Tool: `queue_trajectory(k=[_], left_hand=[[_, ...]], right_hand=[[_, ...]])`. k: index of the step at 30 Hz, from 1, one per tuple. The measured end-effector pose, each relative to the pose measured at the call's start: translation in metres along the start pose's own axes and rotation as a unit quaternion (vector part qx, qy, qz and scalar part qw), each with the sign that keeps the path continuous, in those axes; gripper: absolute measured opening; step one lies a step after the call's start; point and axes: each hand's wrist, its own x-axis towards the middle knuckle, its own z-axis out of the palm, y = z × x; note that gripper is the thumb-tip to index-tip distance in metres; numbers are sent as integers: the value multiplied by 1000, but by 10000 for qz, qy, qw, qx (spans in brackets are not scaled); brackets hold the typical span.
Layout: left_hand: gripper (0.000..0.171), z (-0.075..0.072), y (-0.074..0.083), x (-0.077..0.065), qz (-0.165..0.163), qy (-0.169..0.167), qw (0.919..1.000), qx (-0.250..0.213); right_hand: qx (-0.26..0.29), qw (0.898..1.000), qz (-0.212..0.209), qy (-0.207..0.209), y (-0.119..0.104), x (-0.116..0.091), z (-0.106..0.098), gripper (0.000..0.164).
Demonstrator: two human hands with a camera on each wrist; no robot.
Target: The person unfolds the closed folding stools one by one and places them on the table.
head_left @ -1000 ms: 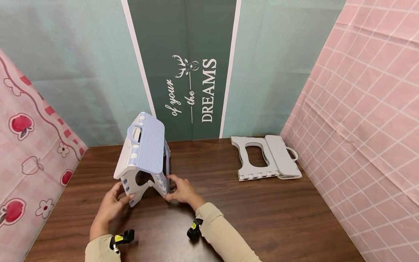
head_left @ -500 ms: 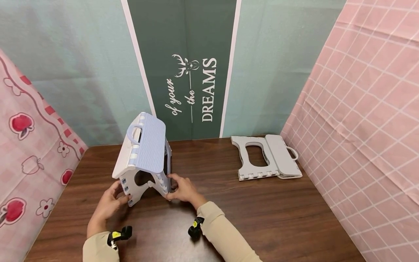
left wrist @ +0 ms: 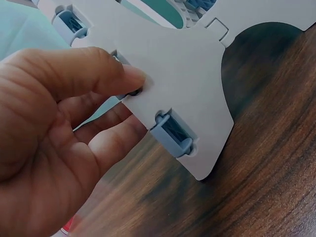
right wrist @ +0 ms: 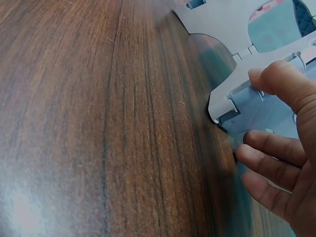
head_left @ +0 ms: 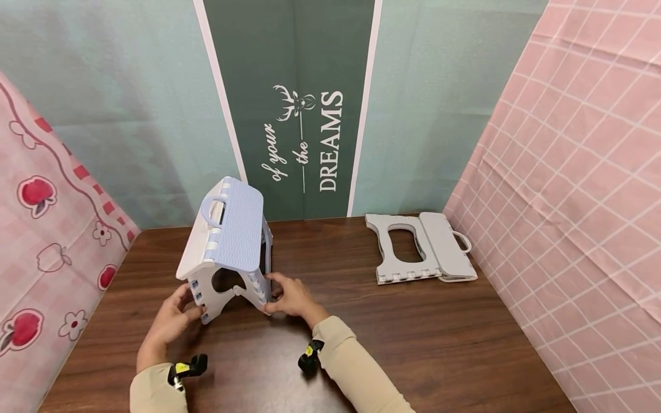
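Observation:
A blue-and-white folding step stool (head_left: 240, 226) stands partly unfolded at the left of the table, its two top halves peaked like a roof and a loop handle at the ridge. My left hand (head_left: 167, 324) grips its left leg panel (left wrist: 168, 74) low down, thumb on the front face and fingers behind. My right hand (head_left: 294, 299) holds the right leg panel (right wrist: 266, 108); the thumb lies on the front edge and the other fingers are at the outer side. The stool's far legs are mostly hidden.
A second folding stool (head_left: 434, 246), grey-white and folded flat, lies at the back right of the brown wooden table (head_left: 413, 344). Green cloth (head_left: 423, 115) hangs behind, with pink cloths (head_left: 583, 172) along both sides.
The stool's left side has moved slightly left, so its legs and top halves stand a little wider apart. My left hand has moved with it; the folded stool stays put.

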Motion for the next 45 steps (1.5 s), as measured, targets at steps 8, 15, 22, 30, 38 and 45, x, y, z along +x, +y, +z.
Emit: queue_trajectory(k=[8,15,22,30,38,45], left_hand=[[49,-1,-2,1,53,34,10000,-65],[51,-3,-6,0,113,-9,9997,-218],[53,-6,-7,0,13,-92,9995,-301],[51,-9,-11,1,210,-116,9991,-355],[51,-8,-10,-2,116,-164,9987,-478],[51,-8,-10,0,228,-34,9987,-449]], right_hand=[[28,10000,-48,22,4,1,0,68],[77,10000,46,-26,1,0,0,69],[97,10000,5,-3,2,0,1,68],[131,9999,7,-25,3,1,2,68],[169,9999,23,-23,0,-2,1,68],[338,9994,15,-106,0,-2,2,68]])
